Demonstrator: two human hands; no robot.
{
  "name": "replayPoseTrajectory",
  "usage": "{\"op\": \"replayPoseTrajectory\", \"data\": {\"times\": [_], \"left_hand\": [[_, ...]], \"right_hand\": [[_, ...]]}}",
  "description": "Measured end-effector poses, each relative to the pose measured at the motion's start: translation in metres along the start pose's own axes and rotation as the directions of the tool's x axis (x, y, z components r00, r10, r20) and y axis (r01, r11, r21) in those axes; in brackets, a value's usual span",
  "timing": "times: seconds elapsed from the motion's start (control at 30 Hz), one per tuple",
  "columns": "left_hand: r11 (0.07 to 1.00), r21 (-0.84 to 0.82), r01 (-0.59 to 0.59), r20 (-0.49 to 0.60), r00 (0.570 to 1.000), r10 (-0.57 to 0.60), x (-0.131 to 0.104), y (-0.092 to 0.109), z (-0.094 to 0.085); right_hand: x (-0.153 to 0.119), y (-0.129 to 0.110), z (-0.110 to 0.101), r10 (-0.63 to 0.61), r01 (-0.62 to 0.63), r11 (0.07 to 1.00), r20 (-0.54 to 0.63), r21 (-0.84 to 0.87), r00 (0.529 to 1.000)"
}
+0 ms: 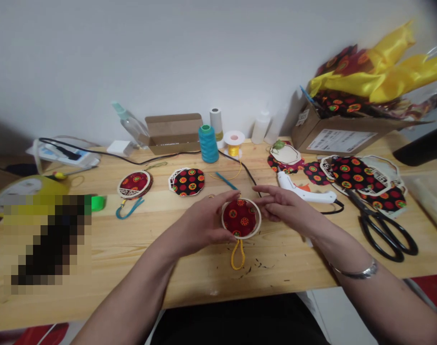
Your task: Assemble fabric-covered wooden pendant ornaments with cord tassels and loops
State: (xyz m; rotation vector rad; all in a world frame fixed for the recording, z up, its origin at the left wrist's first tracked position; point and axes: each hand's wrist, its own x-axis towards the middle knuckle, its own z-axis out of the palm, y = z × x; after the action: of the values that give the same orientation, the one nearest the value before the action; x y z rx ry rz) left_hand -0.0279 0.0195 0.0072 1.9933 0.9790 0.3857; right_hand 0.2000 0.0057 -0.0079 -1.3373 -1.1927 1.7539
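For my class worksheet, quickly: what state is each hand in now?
Left hand: holding the round fabric-filled frame.
Right hand: loosely open beside it; whether it touches cannot be told.

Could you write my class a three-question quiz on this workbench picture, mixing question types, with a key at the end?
1. What does the left hand hold?
A) the blue thread cone
B) the round piece with red patterned fabric
C) the spray bottle

2. True or false: the silver bracelet is on the left wrist.

3. Fill the gap: to the right of the white glue gun lies a pair of black-handled ____.

Key:
1. B
2. False; it is on the right wrist.
3. scissors
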Motion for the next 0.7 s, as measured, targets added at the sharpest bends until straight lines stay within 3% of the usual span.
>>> {"op": "replayPoseTrajectory", "data": {"times": [0.13,0.23,0.4,0.47,0.53,0.6,0.7], "left_hand": [[0.967,-0.253,0.027,-0.072,0.996,-0.047,-0.002,0.003,-0.005],[0.904,-0.421,-0.076,-0.218,0.976,-0.019,-0.001,0.005,-0.005],[0.826,-0.476,-0.303,-0.530,0.848,0.005,0.002,0.004,-0.005],[0.792,-0.517,-0.326,-0.517,0.856,0.015,0.002,0.004,-0.005],[0.779,-0.561,-0.279,-0.426,0.905,0.017,0.002,0.004,-0.003],[0.806,-0.549,-0.220,-0.352,0.936,0.016,0.001,0.004,0.001],[0.893,-0.396,-0.216,-0.366,0.929,0.063,0.002,0.005,0.009]], "right_hand": [[0.000,0.000,0.001,-0.014,0.014,0.999,0.000,-0.047,1.000],[0.000,-0.001,0.001,-0.012,0.012,0.999,-0.001,-0.042,1.000],[-0.001,0.000,0.001,-0.020,0.019,0.999,-0.025,-0.029,0.999],[-0.001,0.001,0.001,-0.025,0.024,0.999,-0.023,-0.043,0.999],[-0.001,0.002,0.001,-0.038,0.037,0.998,-0.011,-0.050,0.999],[0.000,0.004,0.000,-0.062,0.063,0.997,0.011,-0.048,0.998],[0.000,0.003,-0.001,-0.121,0.121,0.992,0.016,-0.044,0.993]]}}
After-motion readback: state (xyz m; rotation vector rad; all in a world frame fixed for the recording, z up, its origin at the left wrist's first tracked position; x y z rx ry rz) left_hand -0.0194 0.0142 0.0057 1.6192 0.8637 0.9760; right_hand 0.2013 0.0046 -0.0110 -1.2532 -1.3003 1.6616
